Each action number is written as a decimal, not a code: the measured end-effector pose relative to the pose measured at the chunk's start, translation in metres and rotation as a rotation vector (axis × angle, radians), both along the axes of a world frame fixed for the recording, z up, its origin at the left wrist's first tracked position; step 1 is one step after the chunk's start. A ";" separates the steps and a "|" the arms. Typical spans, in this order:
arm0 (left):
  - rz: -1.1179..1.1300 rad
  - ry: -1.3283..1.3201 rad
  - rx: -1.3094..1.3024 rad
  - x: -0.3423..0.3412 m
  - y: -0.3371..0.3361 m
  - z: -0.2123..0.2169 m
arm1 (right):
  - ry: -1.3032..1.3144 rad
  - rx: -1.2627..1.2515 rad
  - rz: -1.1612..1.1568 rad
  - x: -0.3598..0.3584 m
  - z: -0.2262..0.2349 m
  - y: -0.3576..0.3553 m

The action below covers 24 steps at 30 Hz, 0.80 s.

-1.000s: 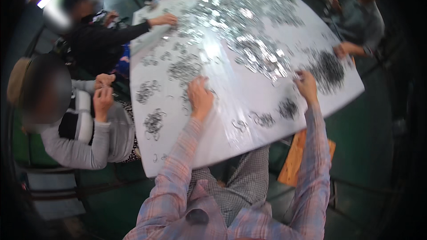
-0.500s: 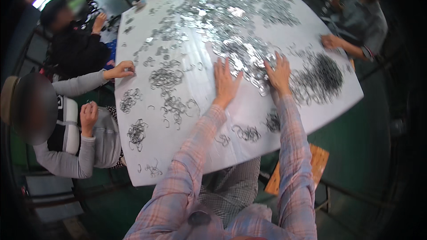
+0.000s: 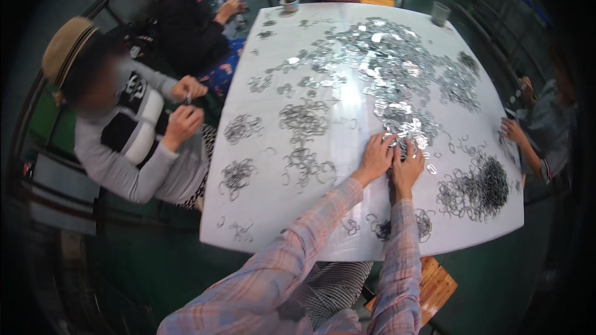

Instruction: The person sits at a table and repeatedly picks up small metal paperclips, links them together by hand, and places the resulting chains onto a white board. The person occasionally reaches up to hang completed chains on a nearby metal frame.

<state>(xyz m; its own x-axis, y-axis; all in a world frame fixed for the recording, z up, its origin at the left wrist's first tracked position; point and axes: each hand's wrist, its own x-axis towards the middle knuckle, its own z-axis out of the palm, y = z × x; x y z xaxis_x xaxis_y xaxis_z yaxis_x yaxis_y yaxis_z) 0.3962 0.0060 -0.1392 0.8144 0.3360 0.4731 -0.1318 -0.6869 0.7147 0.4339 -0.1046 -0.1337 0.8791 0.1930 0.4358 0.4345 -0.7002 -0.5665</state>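
Small shiny oval metal pieces (image 3: 397,62) spread in a long heap from the far side of the white table toward me. At the heap's near end my left hand (image 3: 375,158) and my right hand (image 3: 408,170) are side by side, almost touching. Their fingers are bent and cupped around some of the metal pieces, which show between and just beyond the fingertips. How many pieces they hold is hidden. To the right of my right hand lies a dark pile of thin curved wire pieces (image 3: 484,186). Smaller clumps of wire pieces (image 3: 422,224) lie beside my right forearm.
More curved wire clumps (image 3: 304,118) lie on the left half of the white table (image 3: 248,149). A clear cup (image 3: 440,13) and a small tub (image 3: 289,5) stand at the far edge. Other people sit or stand around. A wooden stool (image 3: 437,288) is below the near edge.
My hands have come together from apart and flat, drawing back toward me with bent fingers. The view has shifted. The hatted person on the left has brought both hands together off the table.
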 end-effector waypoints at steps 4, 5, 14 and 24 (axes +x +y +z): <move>-0.028 -0.010 -0.133 -0.030 0.003 0.000 | 0.033 0.042 0.072 -0.021 -0.003 0.003; -0.032 -0.006 -0.159 -0.038 0.005 0.000 | 0.014 0.056 0.103 -0.024 -0.008 0.005; -0.004 -0.021 -0.107 -0.132 0.009 0.040 | 0.010 0.032 0.199 -0.051 0.017 -0.016; 0.085 0.392 0.248 -0.305 0.002 0.020 | 0.099 0.174 0.445 -0.197 0.032 0.044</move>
